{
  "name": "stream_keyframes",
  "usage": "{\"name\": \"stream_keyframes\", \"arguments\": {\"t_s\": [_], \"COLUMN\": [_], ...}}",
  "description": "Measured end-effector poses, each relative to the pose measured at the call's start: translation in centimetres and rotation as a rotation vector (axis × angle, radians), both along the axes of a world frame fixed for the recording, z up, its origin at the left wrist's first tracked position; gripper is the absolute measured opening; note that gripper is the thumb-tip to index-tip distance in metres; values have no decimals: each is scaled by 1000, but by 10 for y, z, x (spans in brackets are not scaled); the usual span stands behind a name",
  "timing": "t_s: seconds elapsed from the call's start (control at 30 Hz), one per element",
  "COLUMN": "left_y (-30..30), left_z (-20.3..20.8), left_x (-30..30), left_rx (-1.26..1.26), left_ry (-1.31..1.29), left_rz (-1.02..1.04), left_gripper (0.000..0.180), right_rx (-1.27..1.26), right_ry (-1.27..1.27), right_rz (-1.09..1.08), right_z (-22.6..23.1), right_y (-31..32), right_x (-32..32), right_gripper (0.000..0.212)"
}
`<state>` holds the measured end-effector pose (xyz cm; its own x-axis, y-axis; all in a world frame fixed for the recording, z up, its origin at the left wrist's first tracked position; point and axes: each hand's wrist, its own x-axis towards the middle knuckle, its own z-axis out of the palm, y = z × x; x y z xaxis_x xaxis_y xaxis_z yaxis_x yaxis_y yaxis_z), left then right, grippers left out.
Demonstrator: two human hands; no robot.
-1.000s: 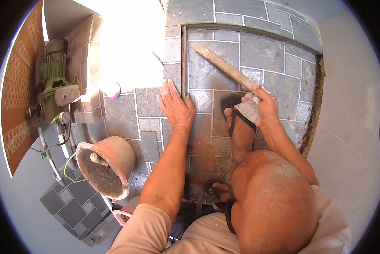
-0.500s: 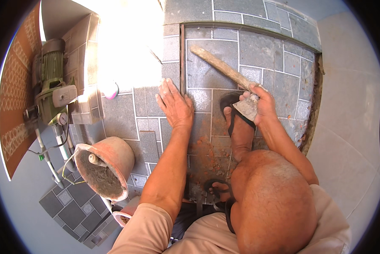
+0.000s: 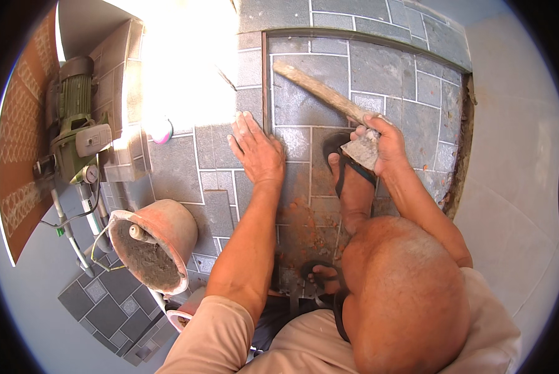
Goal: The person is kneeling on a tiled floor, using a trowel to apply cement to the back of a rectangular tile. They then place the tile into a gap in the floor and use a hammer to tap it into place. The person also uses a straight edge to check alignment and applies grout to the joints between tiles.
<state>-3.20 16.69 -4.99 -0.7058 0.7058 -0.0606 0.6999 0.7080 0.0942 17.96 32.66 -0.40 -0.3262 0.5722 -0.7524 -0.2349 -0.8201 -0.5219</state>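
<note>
My right hand (image 3: 385,144) is closed round a hatchet (image 3: 320,90) close to its head. Its worn wooden handle points away to the far left, while the dusty metal blade (image 3: 361,149) hangs over my sandalled foot (image 3: 348,174). My left hand (image 3: 257,151) lies flat on the grey patterned floor tiles (image 3: 176,165), fingers stretched forward. It rests beside a narrow dark strip (image 3: 265,81) that edges a slightly separate tiled section (image 3: 379,68).
A bucket of grey mortar (image 3: 155,255) with a tool handle in it stands at the left. Behind it are a green motor pump (image 3: 77,124) and pipes. Reddish crumbs (image 3: 307,218) litter the tiles near my feet. A rough open gap (image 3: 463,149) runs along the right wall.
The hatchet has shifted very slightly, and its blade sits a little more to the left. My left hand stays flat on the tiles.
</note>
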Motion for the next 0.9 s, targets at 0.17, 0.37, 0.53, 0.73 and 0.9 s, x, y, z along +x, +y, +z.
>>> {"name": "stream_keyframes", "arguments": {"t_s": [0.17,0.37,0.53,0.73,0.9], "left_y": [1,1,0,0,3], "left_z": [0,0,-1,-2,-1], "left_x": [0,0,-1,-1,2], "left_rx": [-9,46,22,25,58], "left_ry": [-8,-7,-5,17,24], "left_rz": [15,-8,-5,-8,-29], "left_gripper": [89,92,92,89,88], "right_rx": [-44,32,48,-8,9], "right_ry": [-23,-57,-71,23,-29], "right_rz": [-4,3,8,64,20], "right_z": [-2,3,9,1,4], "right_y": [2,1,2,6,-2], "right_x": [-2,-5,-7,-5,-7], "right_gripper": [21,27,23,24,32]}}
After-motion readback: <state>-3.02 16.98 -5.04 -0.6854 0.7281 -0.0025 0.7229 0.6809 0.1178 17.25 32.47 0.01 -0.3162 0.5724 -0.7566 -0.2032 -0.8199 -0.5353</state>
